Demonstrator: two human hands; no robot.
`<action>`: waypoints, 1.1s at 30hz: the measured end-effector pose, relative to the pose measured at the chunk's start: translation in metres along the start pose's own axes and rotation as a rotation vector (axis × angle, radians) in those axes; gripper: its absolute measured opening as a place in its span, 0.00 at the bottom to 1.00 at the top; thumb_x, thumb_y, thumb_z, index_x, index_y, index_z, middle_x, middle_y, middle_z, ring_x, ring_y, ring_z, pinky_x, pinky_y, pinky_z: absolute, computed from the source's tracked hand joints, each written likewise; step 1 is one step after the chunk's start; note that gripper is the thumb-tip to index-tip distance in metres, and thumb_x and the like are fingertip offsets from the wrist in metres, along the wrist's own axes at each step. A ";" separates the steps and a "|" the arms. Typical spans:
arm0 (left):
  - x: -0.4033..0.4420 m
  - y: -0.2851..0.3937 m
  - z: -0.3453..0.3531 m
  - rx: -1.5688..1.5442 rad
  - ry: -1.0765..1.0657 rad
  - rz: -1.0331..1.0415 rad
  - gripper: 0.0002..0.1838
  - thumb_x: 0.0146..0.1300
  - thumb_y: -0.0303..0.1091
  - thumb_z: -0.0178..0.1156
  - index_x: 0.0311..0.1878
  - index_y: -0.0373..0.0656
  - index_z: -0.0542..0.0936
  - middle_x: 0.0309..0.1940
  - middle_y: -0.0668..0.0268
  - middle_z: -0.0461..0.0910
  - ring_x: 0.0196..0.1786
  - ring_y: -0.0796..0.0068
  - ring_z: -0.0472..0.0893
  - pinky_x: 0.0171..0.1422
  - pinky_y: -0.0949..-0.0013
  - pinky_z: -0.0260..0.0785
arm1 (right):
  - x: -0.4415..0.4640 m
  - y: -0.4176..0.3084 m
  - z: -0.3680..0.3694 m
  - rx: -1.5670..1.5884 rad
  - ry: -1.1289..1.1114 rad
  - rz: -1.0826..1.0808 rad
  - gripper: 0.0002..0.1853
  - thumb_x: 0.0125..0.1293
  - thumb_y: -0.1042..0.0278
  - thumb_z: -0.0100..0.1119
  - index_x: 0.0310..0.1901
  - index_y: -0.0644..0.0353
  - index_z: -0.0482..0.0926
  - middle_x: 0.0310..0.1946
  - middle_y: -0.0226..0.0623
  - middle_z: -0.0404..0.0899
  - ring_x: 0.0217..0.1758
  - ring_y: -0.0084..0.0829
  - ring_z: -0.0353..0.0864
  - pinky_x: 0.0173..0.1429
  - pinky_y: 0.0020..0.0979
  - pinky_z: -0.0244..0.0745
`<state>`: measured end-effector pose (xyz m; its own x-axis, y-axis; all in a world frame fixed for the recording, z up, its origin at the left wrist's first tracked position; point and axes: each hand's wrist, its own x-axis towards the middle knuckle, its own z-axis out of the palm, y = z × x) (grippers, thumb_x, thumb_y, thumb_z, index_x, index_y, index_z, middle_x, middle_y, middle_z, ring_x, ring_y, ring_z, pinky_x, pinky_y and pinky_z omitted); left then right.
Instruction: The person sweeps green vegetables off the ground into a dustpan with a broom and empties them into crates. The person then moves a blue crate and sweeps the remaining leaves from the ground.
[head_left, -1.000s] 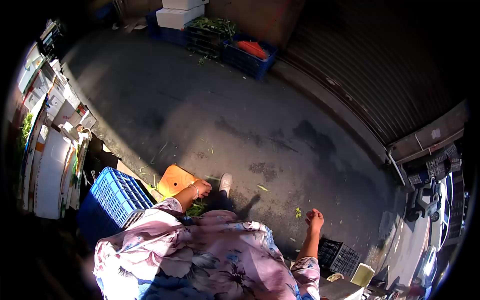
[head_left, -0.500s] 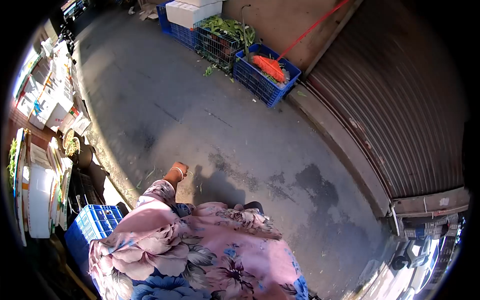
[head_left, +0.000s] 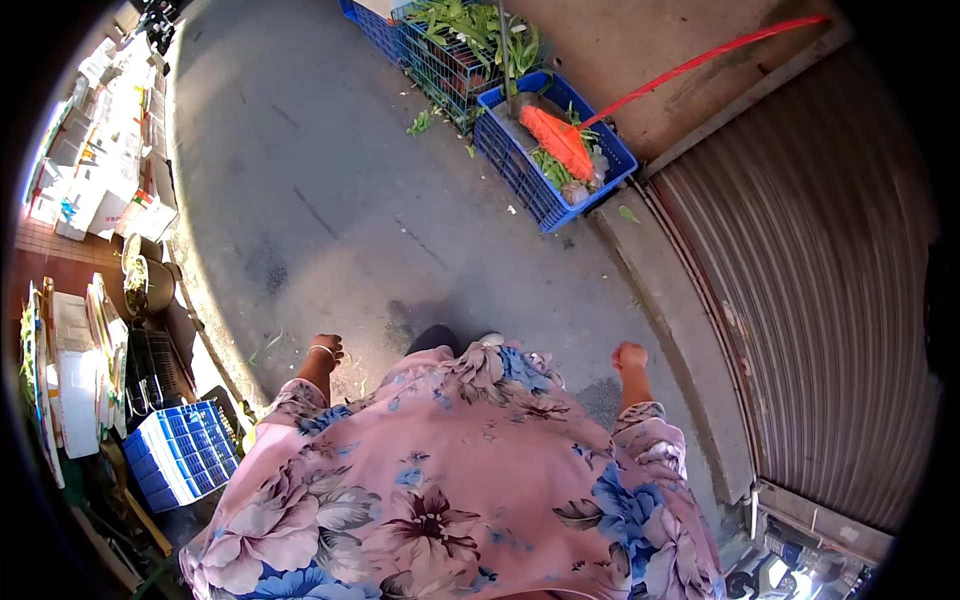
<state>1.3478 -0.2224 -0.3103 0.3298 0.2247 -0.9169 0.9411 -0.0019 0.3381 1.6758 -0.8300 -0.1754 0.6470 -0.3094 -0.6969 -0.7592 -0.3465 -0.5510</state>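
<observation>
My left hand [head_left: 328, 347], with a light bracelet at the wrist, hangs over the grey pavement with its fingers curled in. On the other side my right hand [head_left: 628, 356] is closed in a loose fist above the ground. Nothing shows in either hand. A pink flowered top [head_left: 450, 460] fills the lower middle, and the tip of a dark shoe [head_left: 435, 339] sticks out past its hem. Ahead of my right hand stands a blue crate [head_left: 520, 175], holding greens and an orange broom head [head_left: 560, 142] on a red handle [head_left: 700, 62].
A wire crate [head_left: 440, 75] piled with leafy greens stands beyond the blue crate. Along the right runs a corrugated shutter [head_left: 810, 280] above a raised kerb [head_left: 670, 310]. White foam boxes [head_left: 110, 190], flattened boards [head_left: 75, 370] and another blue crate [head_left: 180, 455] line the left side.
My right hand has come into view on the right. The left hand has moved back and left. The view has turned and shifted forward, so the crate with the broom appears nearer.
</observation>
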 end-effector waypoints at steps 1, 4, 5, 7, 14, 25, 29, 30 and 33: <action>-0.038 0.035 0.003 -0.653 0.017 -0.104 0.04 0.56 0.36 0.45 0.33 0.49 0.68 0.25 0.67 0.71 0.22 0.72 0.69 0.26 0.67 0.60 | 0.011 -0.063 0.005 -0.059 0.058 -0.152 0.09 0.55 0.62 0.48 0.28 0.59 0.70 0.17 0.31 0.71 0.17 0.22 0.70 0.16 0.26 0.63; -0.086 0.128 0.040 -0.702 0.338 -0.081 0.08 0.55 0.35 0.46 0.39 0.49 0.68 0.29 0.66 0.73 0.29 0.69 0.75 0.32 0.64 0.65 | 0.016 -0.234 0.036 0.033 -0.117 -0.430 0.11 0.57 0.64 0.47 0.40 0.57 0.71 0.28 0.28 0.74 0.30 0.21 0.74 0.30 0.24 0.68; -0.076 0.142 0.052 -0.705 0.334 -0.122 0.09 0.55 0.35 0.48 0.40 0.46 0.70 0.29 0.66 0.74 0.31 0.69 0.76 0.33 0.63 0.67 | 0.016 -0.275 0.047 0.047 -0.159 -0.443 0.11 0.58 0.65 0.46 0.41 0.57 0.71 0.30 0.29 0.75 0.32 0.21 0.74 0.32 0.24 0.68; -0.052 0.166 0.077 -0.569 0.173 -0.232 0.12 0.54 0.37 0.50 0.41 0.46 0.70 0.34 0.64 0.75 0.33 0.66 0.76 0.34 0.62 0.67 | 0.022 -0.322 0.066 0.124 -0.241 -0.519 0.10 0.59 0.67 0.45 0.41 0.57 0.71 0.30 0.29 0.75 0.32 0.21 0.74 0.32 0.24 0.68; 0.052 0.323 0.070 -0.131 -0.011 -0.072 0.14 0.51 0.40 0.54 0.39 0.44 0.74 0.34 0.65 0.76 0.31 0.70 0.76 0.31 0.66 0.67 | 0.123 -0.415 0.102 0.639 -0.367 -0.352 0.16 0.57 0.64 0.48 0.47 0.52 0.65 0.40 0.30 0.70 0.33 0.25 0.74 0.29 0.25 0.67; 0.124 0.703 -0.122 -0.511 0.287 0.273 0.06 0.53 0.34 0.50 0.26 0.44 0.74 0.19 0.68 0.72 0.18 0.75 0.70 0.18 0.71 0.61 | 0.259 -0.632 0.093 0.558 0.353 -0.290 0.35 0.49 0.57 0.53 0.59 0.43 0.50 0.51 0.31 0.60 0.53 0.30 0.56 0.43 0.39 0.58; 0.140 0.823 -0.122 -0.727 0.060 0.515 0.05 0.50 0.34 0.52 0.27 0.43 0.72 0.17 0.66 0.70 0.15 0.74 0.68 0.13 0.74 0.57 | 0.305 -0.637 0.076 0.718 -0.023 -0.273 0.23 0.45 0.58 0.56 0.46 0.46 0.64 0.41 0.28 0.64 0.44 0.29 0.62 0.42 0.38 0.60; 0.124 0.858 -0.119 -0.776 0.071 0.516 0.05 0.51 0.34 0.53 0.29 0.43 0.72 0.16 0.67 0.69 0.14 0.74 0.69 0.13 0.75 0.57 | 0.315 -0.642 0.072 0.741 -0.128 -0.214 0.20 0.46 0.59 0.56 0.43 0.44 0.66 0.38 0.28 0.66 0.41 0.29 0.63 0.40 0.37 0.61; 0.144 0.922 -0.115 -0.748 -0.033 0.622 0.14 0.52 0.32 0.54 0.44 0.46 0.68 0.29 0.63 0.73 0.23 0.72 0.72 0.18 0.74 0.62 | 0.278 -0.648 0.090 0.763 0.025 -0.315 0.12 0.48 0.63 0.54 0.36 0.44 0.68 0.31 0.22 0.68 0.30 0.22 0.66 0.30 0.30 0.65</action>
<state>2.2547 -0.0800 -0.1060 0.7649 0.3653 -0.5306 0.3118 0.5109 0.8011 2.3412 -0.6117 -0.0536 0.8322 -0.3213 -0.4520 -0.3754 0.2735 -0.8856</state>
